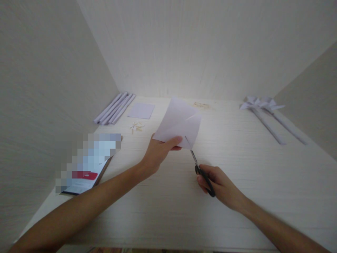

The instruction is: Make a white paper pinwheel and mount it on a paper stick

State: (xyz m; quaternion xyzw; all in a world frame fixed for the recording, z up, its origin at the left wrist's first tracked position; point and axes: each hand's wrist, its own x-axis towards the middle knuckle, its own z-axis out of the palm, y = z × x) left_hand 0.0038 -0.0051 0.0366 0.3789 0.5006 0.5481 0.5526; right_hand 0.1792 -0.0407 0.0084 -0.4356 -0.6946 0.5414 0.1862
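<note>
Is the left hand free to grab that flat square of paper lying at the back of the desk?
Probably not right now. The left hand is pinching the folded sheet that the scissors in the right hand are cutting. The flat square lies unobstructed beyond it.

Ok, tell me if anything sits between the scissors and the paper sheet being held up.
Nothing visible does. The scissors in the right hand already have their blade tips at the lower edge of the paper sheet, which the left hand pinches at its bottom corner.
</note>
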